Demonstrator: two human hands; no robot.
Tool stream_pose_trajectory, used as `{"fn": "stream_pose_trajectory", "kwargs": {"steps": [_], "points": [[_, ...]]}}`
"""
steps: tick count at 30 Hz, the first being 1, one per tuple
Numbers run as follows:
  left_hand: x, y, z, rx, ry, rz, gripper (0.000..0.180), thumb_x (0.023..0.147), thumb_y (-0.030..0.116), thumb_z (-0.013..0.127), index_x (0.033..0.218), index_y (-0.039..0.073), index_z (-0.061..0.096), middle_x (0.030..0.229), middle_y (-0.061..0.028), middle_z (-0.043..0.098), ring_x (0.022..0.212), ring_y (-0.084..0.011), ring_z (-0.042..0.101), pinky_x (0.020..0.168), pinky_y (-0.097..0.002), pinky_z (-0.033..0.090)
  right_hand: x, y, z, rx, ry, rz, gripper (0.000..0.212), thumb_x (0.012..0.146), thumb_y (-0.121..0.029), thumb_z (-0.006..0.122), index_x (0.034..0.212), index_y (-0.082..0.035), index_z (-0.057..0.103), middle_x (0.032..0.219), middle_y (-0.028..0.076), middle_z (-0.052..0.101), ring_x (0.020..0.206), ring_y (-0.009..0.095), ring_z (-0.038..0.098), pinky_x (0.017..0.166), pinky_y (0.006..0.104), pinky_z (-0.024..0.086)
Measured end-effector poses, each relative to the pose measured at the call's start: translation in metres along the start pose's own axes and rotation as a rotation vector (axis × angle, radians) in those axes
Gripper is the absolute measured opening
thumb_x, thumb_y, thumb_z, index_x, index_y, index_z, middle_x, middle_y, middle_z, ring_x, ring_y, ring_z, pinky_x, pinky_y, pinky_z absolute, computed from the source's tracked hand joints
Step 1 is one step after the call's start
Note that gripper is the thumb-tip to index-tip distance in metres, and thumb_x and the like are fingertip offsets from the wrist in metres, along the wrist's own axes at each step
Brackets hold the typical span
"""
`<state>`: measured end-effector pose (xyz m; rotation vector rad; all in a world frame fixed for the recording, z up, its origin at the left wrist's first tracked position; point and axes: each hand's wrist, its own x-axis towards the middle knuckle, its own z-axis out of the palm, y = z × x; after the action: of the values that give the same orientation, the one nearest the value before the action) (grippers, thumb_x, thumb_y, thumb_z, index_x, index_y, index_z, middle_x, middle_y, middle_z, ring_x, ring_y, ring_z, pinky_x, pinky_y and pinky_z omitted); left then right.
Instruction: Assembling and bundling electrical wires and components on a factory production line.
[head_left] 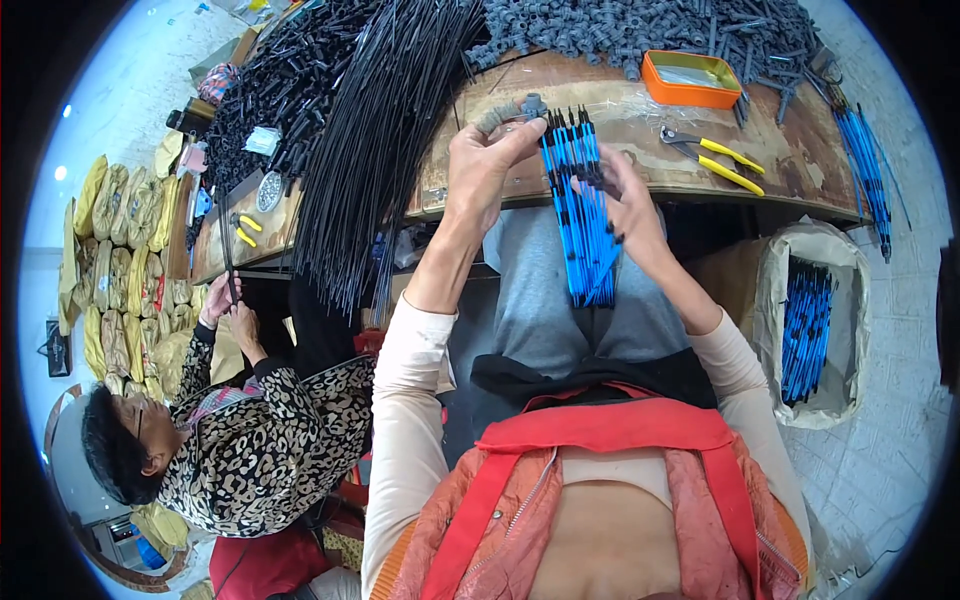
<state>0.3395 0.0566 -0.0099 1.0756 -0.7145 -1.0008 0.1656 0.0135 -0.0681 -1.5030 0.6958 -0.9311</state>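
A bundle of thin blue rods (585, 235) with black tips and black collars slants from the table edge down over my lap. At the bundle's upper left corner, my left hand (483, 165) pinches it with thumb and forefinger, and a grey covering wraps one finger. A grey plastic fitting (533, 106) shows right by that thumb tip; whether it is held too I cannot tell. My right hand (628, 205) is closed around the bundle's right side, thumb in front, other fingers partly hidden and slightly blurred.
Grey plastic fittings (640, 30) are heaped at the back, beside long black rods (375, 130). An orange tin (690, 80) and yellow-handled pliers (712, 160) lie on the table. A lined box (862, 330) with blue rods stands right. A co-worker (260, 430) works at left.
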Motion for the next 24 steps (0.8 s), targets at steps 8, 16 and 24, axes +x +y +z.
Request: {"fn": "stream_pose_trajectory", "kwargs": {"steps": [8,16,24], "points": [[-0.002,0.013,0.005,0.186,-0.017,0.056,0.041,0.084,0.006,0.072,0.122,-0.006,0.059,0.102,-0.0117,0.068,0.092,-0.0156,0.065,0.086,-0.0279,0.052,0.001,-0.014,-0.011,0.054,-0.081,0.001,0.035,0.095,-0.008,0.057,0.128,0.003,0.056,0.116,0.005,0.064,0.104,0.011,0.059,0.092,0.0257,0.046],[-0.006,0.016,0.005,0.333,-0.106,0.098,0.040,0.090,0.013,0.067,0.124,-0.007,0.057,0.109,-0.0126,0.067,0.099,-0.0168,0.065,0.091,-0.0306,0.051,0.007,-0.004,-0.023,0.059,-0.180,0.072,0.036,0.097,-0.010,0.054,0.131,0.003,0.055,0.115,0.004,0.064,0.102,0.009,0.058,0.091,0.0244,0.045],[-0.008,0.020,0.000,0.323,-0.215,0.058,0.036,0.095,0.014,0.061,0.124,-0.005,0.057,0.112,-0.0111,0.067,0.102,-0.0171,0.063,0.095,-0.0328,0.049,0.005,-0.015,-0.027,0.005,-0.229,0.057,0.034,0.098,-0.011,0.053,0.128,0.004,0.057,0.113,0.005,0.065,0.102,0.009,0.058,0.091,0.0249,0.045]]}}
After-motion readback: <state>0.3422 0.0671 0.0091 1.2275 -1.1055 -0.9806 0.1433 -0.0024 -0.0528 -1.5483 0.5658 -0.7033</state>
